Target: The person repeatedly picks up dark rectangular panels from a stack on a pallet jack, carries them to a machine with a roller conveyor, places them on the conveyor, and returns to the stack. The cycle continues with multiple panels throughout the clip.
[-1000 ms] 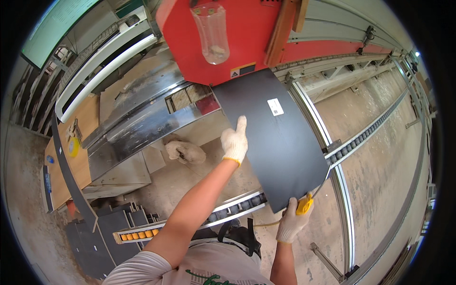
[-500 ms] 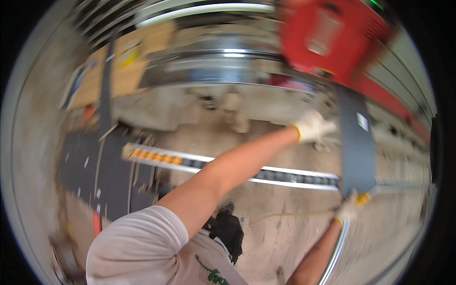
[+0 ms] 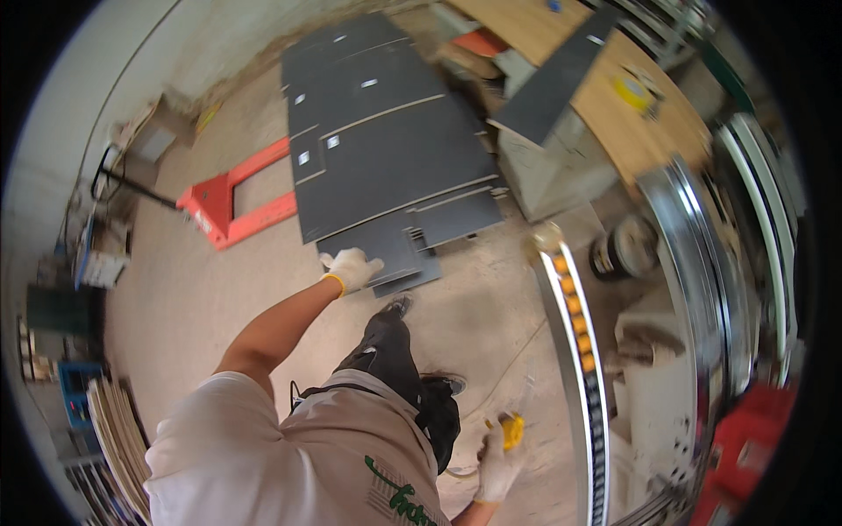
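My left hand (image 3: pixel 353 270), in a white knit glove with a yellow cuff, is at the near edge of a stack of dark grey panels (image 3: pixel 386 167). Its fingers are spread over a smaller grey panel (image 3: pixel 373 250) there. Low on the right, my gloved right hand (image 3: pixel 498 465) is closed around a small yellow tool (image 3: pixel 512 430), whose exact kind I cannot make out. Pale stickers mark several of the panels.
Beyond the stack's left side is a red pallet jack (image 3: pixel 215 210). A roller conveyor (image 3: pixel 574 307) with orange and black rollers runs along my right. Behind it stand a dark bucket (image 3: pixel 624 248) and a wooden table (image 3: pixel 649 131). Boards (image 3: pixel 118 438) lean at lower left.
My view has swung left, from the red machine to the panel stack. My left hand has gone from beside the panel at the machine to the stack. My right hand keeps the yellow tool.
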Motion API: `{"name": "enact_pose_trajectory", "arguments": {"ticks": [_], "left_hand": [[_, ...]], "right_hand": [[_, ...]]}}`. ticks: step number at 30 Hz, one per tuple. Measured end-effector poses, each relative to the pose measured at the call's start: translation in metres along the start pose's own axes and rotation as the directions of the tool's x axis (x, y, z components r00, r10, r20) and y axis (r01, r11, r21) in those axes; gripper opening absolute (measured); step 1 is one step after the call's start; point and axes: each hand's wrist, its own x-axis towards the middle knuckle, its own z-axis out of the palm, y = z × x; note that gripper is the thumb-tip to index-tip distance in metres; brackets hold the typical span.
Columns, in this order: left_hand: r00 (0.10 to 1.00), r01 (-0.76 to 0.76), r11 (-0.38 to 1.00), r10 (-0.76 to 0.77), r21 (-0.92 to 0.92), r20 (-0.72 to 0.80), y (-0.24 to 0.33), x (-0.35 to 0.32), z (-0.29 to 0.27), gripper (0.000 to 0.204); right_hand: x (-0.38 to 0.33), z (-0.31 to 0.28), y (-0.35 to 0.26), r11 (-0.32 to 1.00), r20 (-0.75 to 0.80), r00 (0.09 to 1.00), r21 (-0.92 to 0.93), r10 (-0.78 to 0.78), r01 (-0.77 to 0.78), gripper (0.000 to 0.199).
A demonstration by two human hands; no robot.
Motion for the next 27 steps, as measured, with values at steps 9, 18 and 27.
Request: {"name": "enact_pose_trajectory", "arguments": {"ticks": [9, 18, 27], "left_hand": [[0.944, 0.33, 0.944, -0.33, 0.014, 0.006, -0.235, 0.205, -0.01, 0.078], [0.905, 0.41, 0.85, -0.333, 0.331, -0.266, -0.323, 0.523, -0.091, 0.093], [0.838, 0.518, 0.798, -0.546, 0.31, 0.007, -0.356, 0.646, -0.09, 0.109]], "right_hand": [[0.207, 0.194, -0.08, 0.945, -0.175, 0.976, -0.319, -0.132, 0.071, 0.041], [0.292, 0.477, -0.134, 0.806, 0.38, 0.923, -0.563, 0.058, 0.181, 0.032], [0.3, 0.556, -0.145, 0.648, 0.445, 0.895, -0.685, 0.012, 0.332, 0.018]]}}
